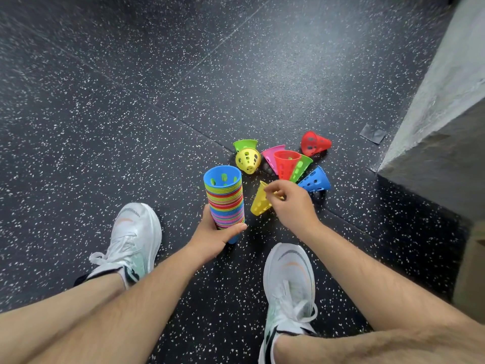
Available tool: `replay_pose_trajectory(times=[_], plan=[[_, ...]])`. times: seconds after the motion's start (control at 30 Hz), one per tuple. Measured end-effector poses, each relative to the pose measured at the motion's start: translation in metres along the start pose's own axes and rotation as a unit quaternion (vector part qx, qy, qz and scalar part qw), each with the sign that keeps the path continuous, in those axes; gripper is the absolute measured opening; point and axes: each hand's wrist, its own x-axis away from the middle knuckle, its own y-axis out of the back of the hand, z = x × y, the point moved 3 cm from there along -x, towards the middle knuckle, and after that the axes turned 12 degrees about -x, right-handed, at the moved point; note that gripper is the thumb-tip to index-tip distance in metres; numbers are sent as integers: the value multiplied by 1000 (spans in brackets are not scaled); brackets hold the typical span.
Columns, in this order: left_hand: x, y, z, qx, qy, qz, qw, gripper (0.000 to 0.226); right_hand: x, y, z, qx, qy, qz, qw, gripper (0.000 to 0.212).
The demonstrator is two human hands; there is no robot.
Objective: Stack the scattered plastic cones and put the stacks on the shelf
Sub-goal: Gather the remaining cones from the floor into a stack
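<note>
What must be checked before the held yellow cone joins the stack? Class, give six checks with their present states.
1. Left hand grips the stack near its base: ok.
2. Stack's mouth, blue cone on top, unobstructed: ok.
3. Right hand pinches the yellow cone: ok.
4. Yellow cone over the stack's mouth: not ok, it is beside it, tilted.
5. Loose cones all collected: not ok, several lie on the floor.
6. Shelf within reach: cannot tell, not in view.

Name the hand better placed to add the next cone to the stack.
Right. The right hand pinches the yellow cone beside the stack; the left hand is occupied holding that stack's lower end.
</note>
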Motion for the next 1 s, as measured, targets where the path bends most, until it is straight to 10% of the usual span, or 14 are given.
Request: replay_pose_trajectory(times=[0.5,0.83,1.0], plan=[[-11,-12,-18,-83,-15,30,996,63,-11,46,82,-109,246,-149,951,11],[-20,-5,-23,-80,8,40,996,66,-32,18,72,-59,226,98,968,10],[-23,-1,-19,-93,36,31,995,67,-56,18,62,-79,145,43,985,13]])
